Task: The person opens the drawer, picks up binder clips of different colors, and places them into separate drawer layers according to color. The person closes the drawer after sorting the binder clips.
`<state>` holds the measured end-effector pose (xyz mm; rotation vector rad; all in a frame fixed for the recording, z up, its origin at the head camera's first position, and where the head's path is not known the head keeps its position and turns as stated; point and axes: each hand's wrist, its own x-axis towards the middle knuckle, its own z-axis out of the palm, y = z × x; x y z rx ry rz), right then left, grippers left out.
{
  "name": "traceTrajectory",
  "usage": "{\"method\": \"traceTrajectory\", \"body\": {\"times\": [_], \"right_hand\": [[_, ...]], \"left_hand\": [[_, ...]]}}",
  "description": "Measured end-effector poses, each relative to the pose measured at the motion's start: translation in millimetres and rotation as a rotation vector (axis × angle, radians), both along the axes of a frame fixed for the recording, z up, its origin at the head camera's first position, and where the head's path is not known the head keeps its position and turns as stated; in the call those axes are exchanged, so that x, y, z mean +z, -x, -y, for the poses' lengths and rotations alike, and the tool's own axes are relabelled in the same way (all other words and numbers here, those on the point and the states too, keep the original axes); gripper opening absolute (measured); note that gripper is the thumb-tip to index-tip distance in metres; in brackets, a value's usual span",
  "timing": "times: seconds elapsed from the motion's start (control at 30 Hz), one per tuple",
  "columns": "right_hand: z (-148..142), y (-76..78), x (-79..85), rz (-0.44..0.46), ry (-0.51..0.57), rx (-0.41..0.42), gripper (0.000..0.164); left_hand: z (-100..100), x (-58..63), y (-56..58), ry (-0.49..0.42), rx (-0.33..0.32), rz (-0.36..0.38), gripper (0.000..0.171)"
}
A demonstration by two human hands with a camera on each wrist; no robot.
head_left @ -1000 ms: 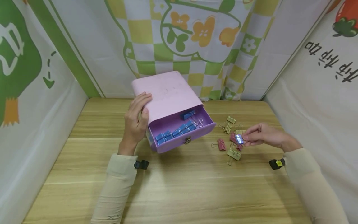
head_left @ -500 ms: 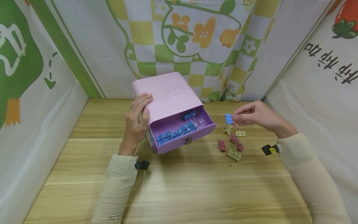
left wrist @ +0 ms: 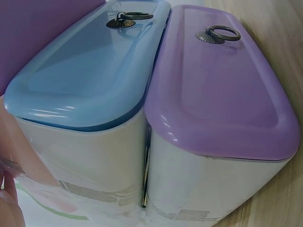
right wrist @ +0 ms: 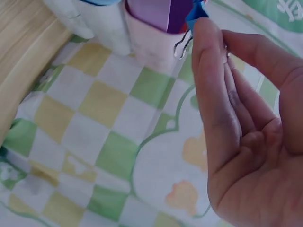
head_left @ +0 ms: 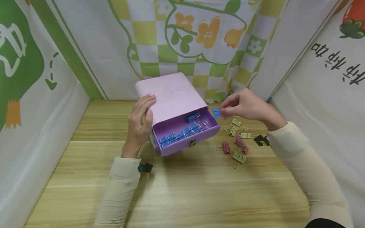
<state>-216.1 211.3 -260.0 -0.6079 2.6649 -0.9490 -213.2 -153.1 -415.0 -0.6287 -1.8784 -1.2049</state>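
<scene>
My left hand (head_left: 138,123) rests on the left edge of a pink drawer box (head_left: 171,95), fingers laid over its top and thumb at the front corner. The top purple drawer (head_left: 205,134) is pulled out, with several blue binder clips (head_left: 181,134) lying inside. Between thumb and fingertips, my right hand (head_left: 246,106) pinches another blue binder clip (head_left: 216,113), just off the drawer's right wall. In the right wrist view that clip (right wrist: 195,16) shows its wire handle.
Yellow binder clips (head_left: 239,157) and red binder clips (head_left: 226,147) lie loose on the wooden table (head_left: 199,196), right of the box. Lower down, the box has a blue drawer (left wrist: 90,66) and a purple drawer (left wrist: 222,90), both closed. A checkered curtain (head_left: 145,34) hangs behind.
My right hand has lifted the blue binder clip from the pile and carried it up and left to the drawer's right side. The left hand and box stay in place.
</scene>
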Motion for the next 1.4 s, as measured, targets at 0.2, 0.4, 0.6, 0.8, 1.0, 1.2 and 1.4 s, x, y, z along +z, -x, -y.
{"method": "traceTrajectory", "body": {"times": [0.2, 0.4, 0.6, 0.8, 1.0, 1.2, 1.4], "right_hand": [[25.9, 0.5, -0.7, -0.064, -0.114, -0.001, 0.013], [46.0, 1.7, -2.5, -0.119, -0.202, -0.001, 0.01], [57.3, 3.8, -5.7, -0.137, -0.245, 0.019, 0.01], [60.6, 2.3, -4.2, -0.159, -0.243, 0.033, 0.01], [58.3, -7.7, 4.0, -0.169, -0.215, 0.021, 0.011], [48.2, -30.2, 13.6, -0.166, -0.159, -0.029, 0.016], [37.5, -53.5, 11.5, -0.182, -0.105, -0.039, 0.016]], "left_hand": [[-0.5, 0.7, 0.3, -0.001, -0.001, -0.004, 0.048], [-0.3, 1.0, 0.1, 0.0, 0.001, 0.001, 0.048], [-0.5, 1.1, 1.3, -0.001, -0.001, -0.006, 0.047], [-0.2, 1.0, 1.1, 0.002, -0.002, -0.01, 0.047], [0.2, 1.5, -0.4, 0.006, 0.002, 0.002, 0.048], [0.0, 1.8, 0.0, 0.005, 0.002, 0.0, 0.048], [0.7, 1.8, 0.3, 0.006, 0.003, -0.002, 0.048]]}}
